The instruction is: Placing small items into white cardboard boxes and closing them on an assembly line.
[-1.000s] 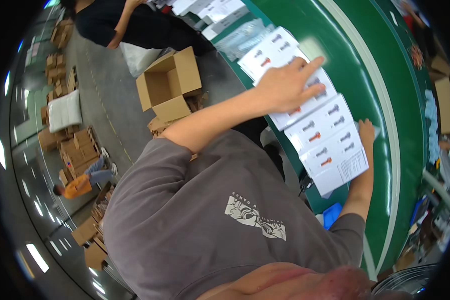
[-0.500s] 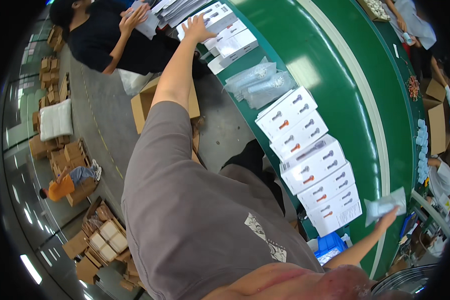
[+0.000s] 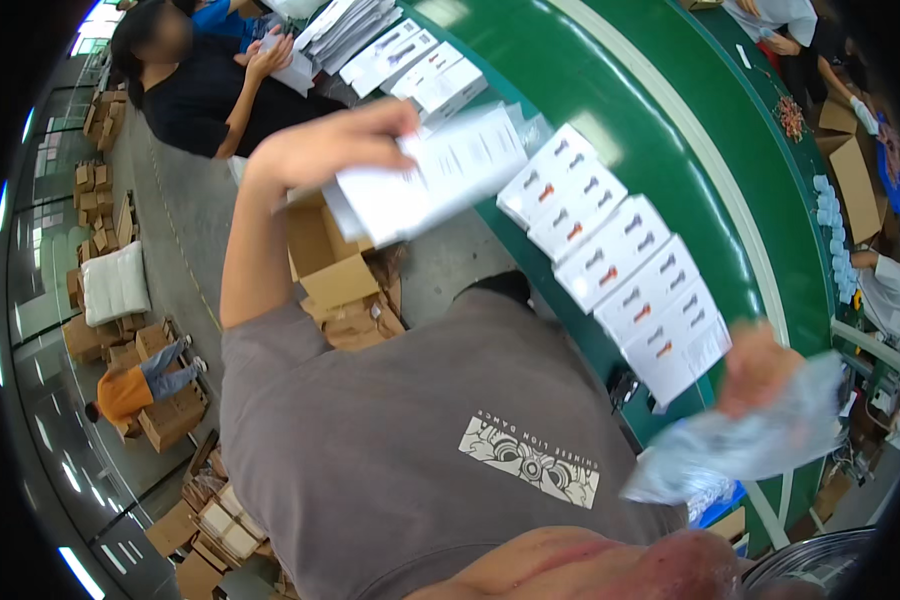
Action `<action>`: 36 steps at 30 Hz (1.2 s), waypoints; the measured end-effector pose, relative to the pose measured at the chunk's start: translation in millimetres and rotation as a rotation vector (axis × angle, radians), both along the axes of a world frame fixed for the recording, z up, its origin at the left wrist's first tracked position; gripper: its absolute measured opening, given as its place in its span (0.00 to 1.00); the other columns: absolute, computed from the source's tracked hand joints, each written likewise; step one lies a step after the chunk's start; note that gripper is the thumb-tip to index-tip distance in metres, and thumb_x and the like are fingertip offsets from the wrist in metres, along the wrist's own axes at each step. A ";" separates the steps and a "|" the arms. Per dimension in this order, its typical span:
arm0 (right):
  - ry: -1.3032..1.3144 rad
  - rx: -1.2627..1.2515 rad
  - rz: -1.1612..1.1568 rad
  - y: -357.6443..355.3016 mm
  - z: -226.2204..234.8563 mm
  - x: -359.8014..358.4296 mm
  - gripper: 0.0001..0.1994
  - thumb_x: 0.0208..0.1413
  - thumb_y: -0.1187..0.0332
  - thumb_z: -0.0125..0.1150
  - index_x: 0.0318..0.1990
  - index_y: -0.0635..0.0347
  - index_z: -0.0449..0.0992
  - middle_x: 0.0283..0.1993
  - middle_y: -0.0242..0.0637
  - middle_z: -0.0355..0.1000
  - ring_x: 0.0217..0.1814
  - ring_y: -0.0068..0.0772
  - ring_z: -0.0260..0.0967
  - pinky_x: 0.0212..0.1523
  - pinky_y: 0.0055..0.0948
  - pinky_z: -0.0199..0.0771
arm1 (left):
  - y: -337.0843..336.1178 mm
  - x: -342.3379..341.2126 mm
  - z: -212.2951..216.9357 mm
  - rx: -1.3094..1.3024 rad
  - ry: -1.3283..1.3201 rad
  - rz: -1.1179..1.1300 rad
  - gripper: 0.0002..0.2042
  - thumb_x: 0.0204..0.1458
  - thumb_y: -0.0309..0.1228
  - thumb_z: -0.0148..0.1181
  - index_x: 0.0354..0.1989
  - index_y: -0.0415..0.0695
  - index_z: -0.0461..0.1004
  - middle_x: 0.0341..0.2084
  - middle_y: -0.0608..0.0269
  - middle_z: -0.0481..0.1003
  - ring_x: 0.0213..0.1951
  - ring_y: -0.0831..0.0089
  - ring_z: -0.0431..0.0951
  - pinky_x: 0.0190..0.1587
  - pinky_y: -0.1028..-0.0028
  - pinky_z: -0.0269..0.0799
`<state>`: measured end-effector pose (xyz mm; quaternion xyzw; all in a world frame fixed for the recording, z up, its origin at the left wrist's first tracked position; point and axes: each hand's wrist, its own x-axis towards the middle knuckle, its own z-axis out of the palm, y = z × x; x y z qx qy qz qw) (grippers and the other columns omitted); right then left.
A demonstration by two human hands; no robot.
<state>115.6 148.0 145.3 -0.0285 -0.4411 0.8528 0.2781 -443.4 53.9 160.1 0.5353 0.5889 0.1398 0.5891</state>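
Observation:
My left hand (image 3: pixel 342 142) grips a white printed carton (image 3: pixel 450 165), blurred by motion, above the table's near edge. On the right, my right hand (image 3: pixel 758 368) is closed on a clear plastic bag (image 3: pixel 745 440). That bag is crumpled and smeared, so its contents cannot be made out. Between the hands lies a row of white boxes (image 3: pixel 618 270) with small dark and orange pictures, overlapping along the green table (image 3: pixel 685 190). Beyond the held carton sit more white boxes (image 3: pixel 450 85); it mostly hides plastic-wrapped items behind it.
A co-worker in black (image 3: pixel 185 100) stands at the far left, near a stack of white sheets (image 3: pixel 350 30). An open cardboard box (image 3: pixel 335 270) is below my left arm. A blue bin (image 3: pixel 720 505) shows under the bag. Other people work across the table.
My left hand has come back from the far stack, bringing a white carton toward me. My right hand has drawn the plastic bag nearer. The boxes in the row look slightly shifted as the view moved.

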 end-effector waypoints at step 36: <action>-0.447 0.366 -0.982 -208.2 -61.2 82.6 0.19 0.55 0.75 0.66 0.53 0.66 0.70 0.46 0.35 0.73 0.47 0.25 0.71 0.47 0.26 0.73 | -127.5 424.3 -129.0 0.000 -0.920 0.794 0.18 0.46 0.18 0.43 0.47 0.33 0.67 0.43 0.50 0.75 0.43 0.62 0.77 0.48 0.66 0.77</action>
